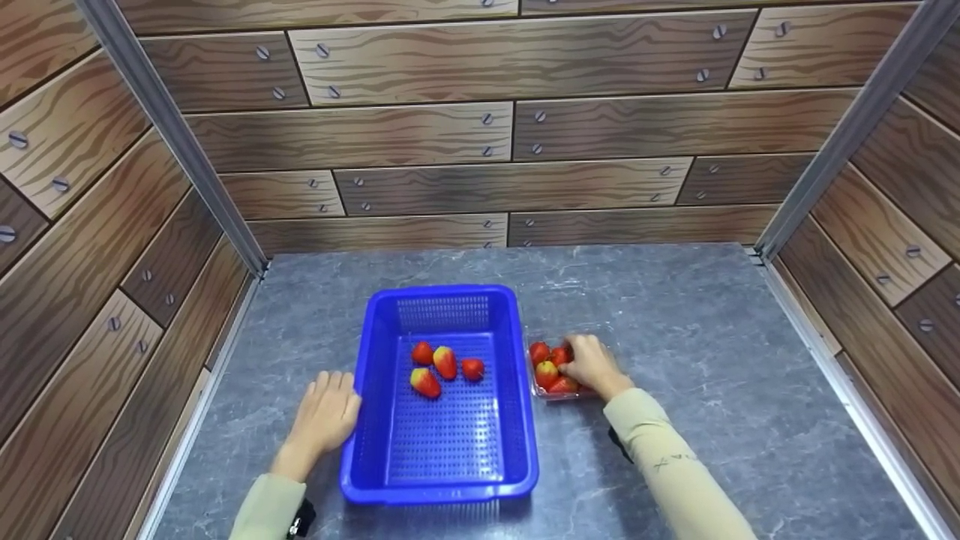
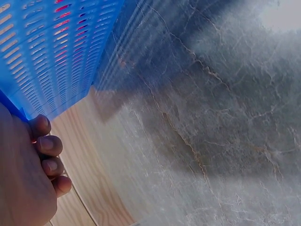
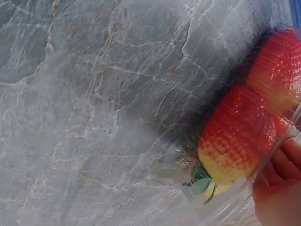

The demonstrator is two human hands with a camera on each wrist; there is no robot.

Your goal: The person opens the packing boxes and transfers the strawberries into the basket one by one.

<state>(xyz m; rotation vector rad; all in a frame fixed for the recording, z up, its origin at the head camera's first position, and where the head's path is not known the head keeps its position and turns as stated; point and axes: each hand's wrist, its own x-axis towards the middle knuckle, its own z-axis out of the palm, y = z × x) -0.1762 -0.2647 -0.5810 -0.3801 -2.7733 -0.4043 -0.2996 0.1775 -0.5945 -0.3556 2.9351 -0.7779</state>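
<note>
A blue perforated plastic basket (image 1: pixel 439 493) stands on the grey marbled table, with several red and yellow toy strawberries (image 1: pixel 445 363) lying inside. My left hand (image 1: pixel 324 416) grips the basket's left rim; in the left wrist view its fingertips (image 2: pixel 51 145) curl beside the slotted wall. To the right of the basket sits a clear plastic box (image 1: pixel 541 394) holding several more strawberries (image 3: pixel 233 136). Down in that box is my right hand (image 1: pixel 594 367), thumb and fingers bent about a strawberry (image 1: pixel 559 355). The hand hides part of that fruit and the box's right side.
Wood-patterned walls (image 1: pixel 420 135) enclose the table (image 1: pixel 705 330) at the back and both sides. Metal rails (image 1: pixel 840 390) run along the side edges. The basket's right rim stands close beside the clear box.
</note>
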